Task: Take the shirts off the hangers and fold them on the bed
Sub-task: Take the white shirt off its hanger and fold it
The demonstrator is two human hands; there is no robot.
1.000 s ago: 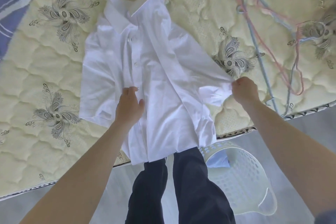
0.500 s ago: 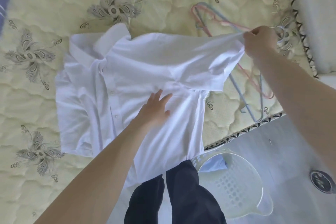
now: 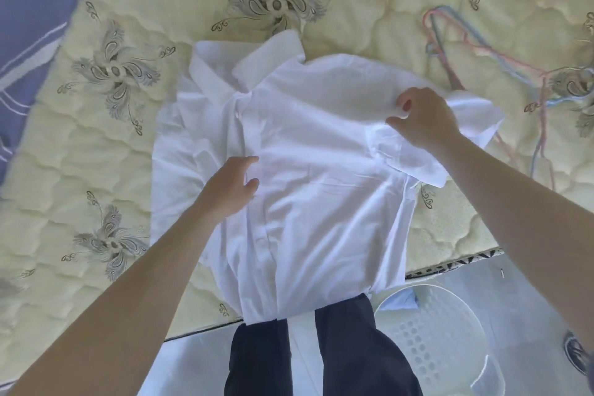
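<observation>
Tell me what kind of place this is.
Probably a bedroom at home: a bare quilted mattress, a shirt spread on it, hangers beside it, and a laundry basket on the floor.

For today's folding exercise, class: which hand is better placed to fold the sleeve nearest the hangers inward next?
Probably right: the right hand grips that sleeve, while the left hand lies flat on the shirt, pinning it.
</observation>
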